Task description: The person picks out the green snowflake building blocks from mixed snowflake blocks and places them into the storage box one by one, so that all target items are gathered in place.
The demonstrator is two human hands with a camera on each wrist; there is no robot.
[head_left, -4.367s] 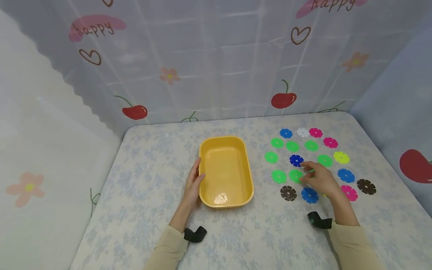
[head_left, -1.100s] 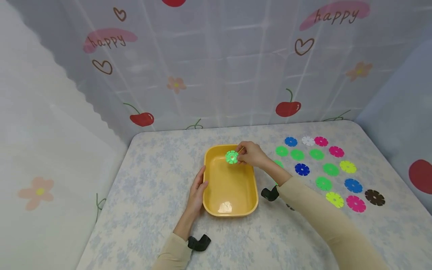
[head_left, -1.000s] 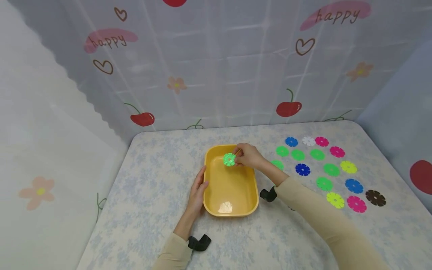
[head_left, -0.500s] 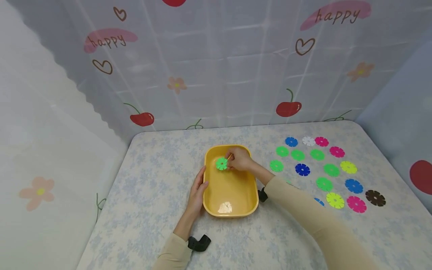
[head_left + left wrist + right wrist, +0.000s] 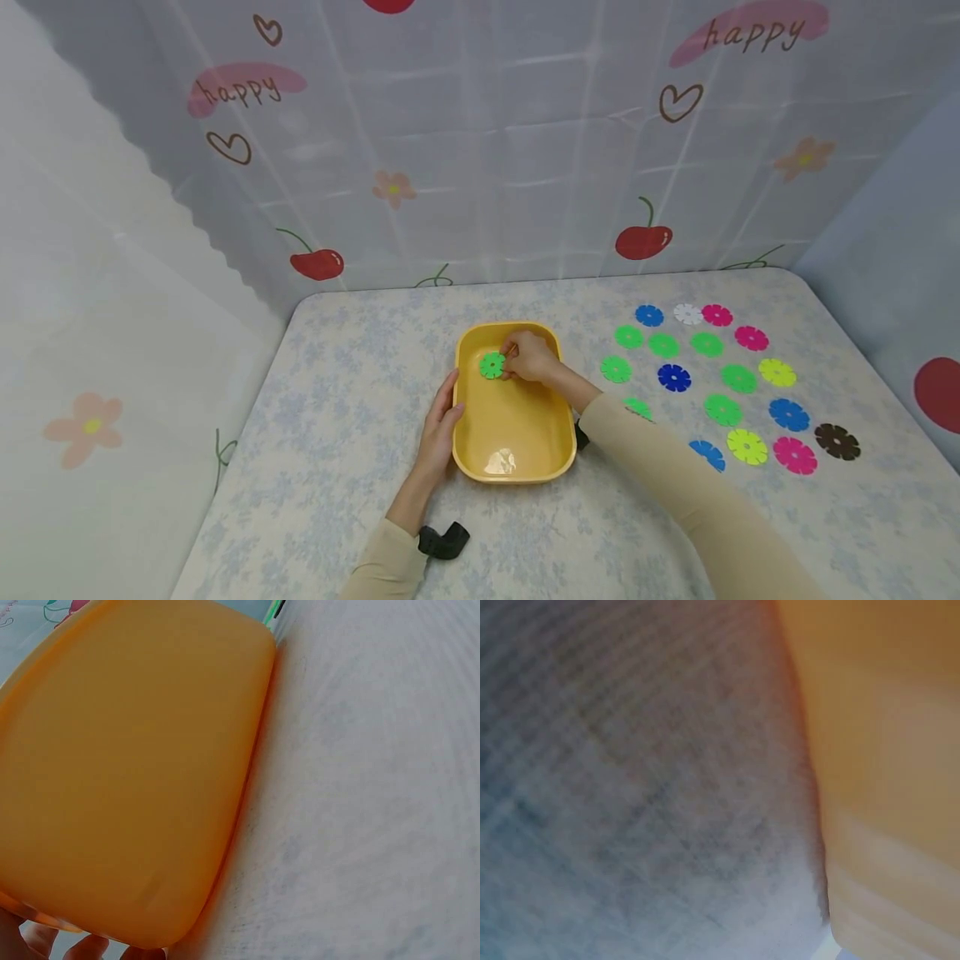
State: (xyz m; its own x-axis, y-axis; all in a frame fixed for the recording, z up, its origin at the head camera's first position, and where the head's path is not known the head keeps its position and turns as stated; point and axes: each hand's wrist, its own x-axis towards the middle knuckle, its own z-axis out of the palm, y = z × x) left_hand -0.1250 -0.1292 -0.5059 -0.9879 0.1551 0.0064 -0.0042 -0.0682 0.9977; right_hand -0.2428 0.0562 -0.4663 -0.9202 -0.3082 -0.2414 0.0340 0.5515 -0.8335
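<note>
A yellow plastic tray (image 5: 517,446) sits on the table. My left hand (image 5: 437,429) grips its left side, thumb over the rim; in the left wrist view fingertips (image 5: 86,949) show at the lower edge of the tray wall (image 5: 135,765). My right hand (image 5: 531,358) is down inside the tray's far half and pinches a green notched interlocking disc (image 5: 492,365) low over the tray floor. Whether the disc touches the floor I cannot tell. A thin orange edge shows by those fingers; what it is stays unclear. The right wrist view holds only the tray wall (image 5: 892,787) and tablecloth.
Several notched discs lie flat on the table right of the tray: green (image 5: 664,346), dark blue (image 5: 674,377), pink (image 5: 795,456), yellow (image 5: 747,447), brown (image 5: 837,442), white (image 5: 687,314). My right sleeve (image 5: 660,483) covers part of that area. A printed curtain (image 5: 480,167) hangs behind the table.
My right hand came from among the discs on the right to the tray with the green disc, then moved left and down inside it. My left hand keeps its grip on the tray.
</note>
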